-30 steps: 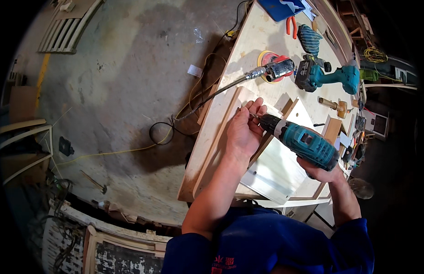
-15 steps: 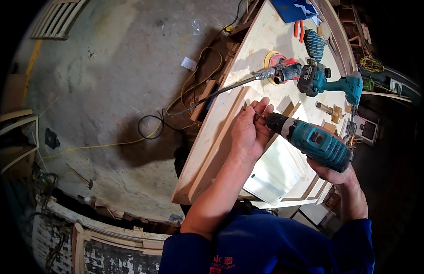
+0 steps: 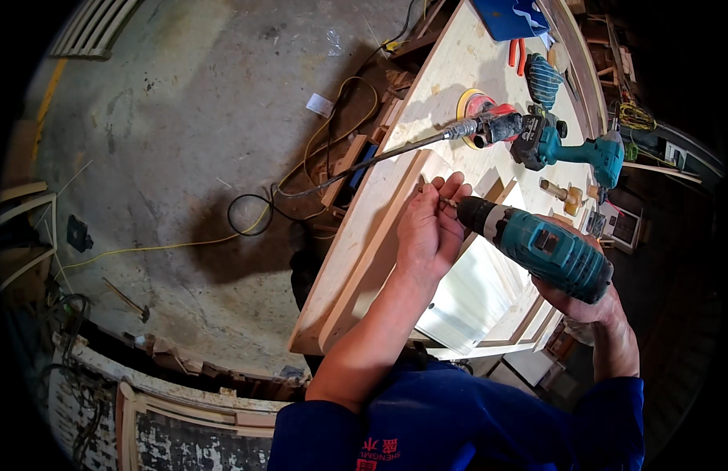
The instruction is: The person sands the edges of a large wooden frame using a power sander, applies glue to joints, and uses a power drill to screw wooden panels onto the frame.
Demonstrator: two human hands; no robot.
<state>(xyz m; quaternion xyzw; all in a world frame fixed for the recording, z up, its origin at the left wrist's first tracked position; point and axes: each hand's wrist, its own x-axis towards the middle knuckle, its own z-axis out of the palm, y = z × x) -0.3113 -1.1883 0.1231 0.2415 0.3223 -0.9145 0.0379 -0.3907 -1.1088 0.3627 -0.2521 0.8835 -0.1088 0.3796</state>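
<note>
My right hand [image 3: 582, 304] is wrapped round the handle of a teal and black cordless drill [image 3: 548, 253], whose black chuck points left toward my left hand. A thin metal bit [image 3: 448, 202] sticks out of the chuck and runs in among the left fingertips. My left hand [image 3: 428, 231], palm up, has its fingers curled and pinched at the bit's tip; what it holds there is too small to tell. Beneath the hands lies a pale wooden panel frame [image 3: 372, 275] with raised edge strips. A glossy pale board [image 3: 470, 302] rests between my forearms.
A red sander [image 3: 489, 119] with a black hose stands on the workbench [image 3: 434, 86] beyond my hands. Near it are a second teal driver [image 3: 572, 147], a striped glove-like bundle [image 3: 543, 81], red-handled pliers [image 3: 517, 56] and a blue folder [image 3: 509, 17]. Cables [image 3: 258, 212] loop over the floor.
The drill and right hand have shifted slightly right and down. My left hand stays at the bit's tip in nearly the same pose. The whole view has moved a little.
</note>
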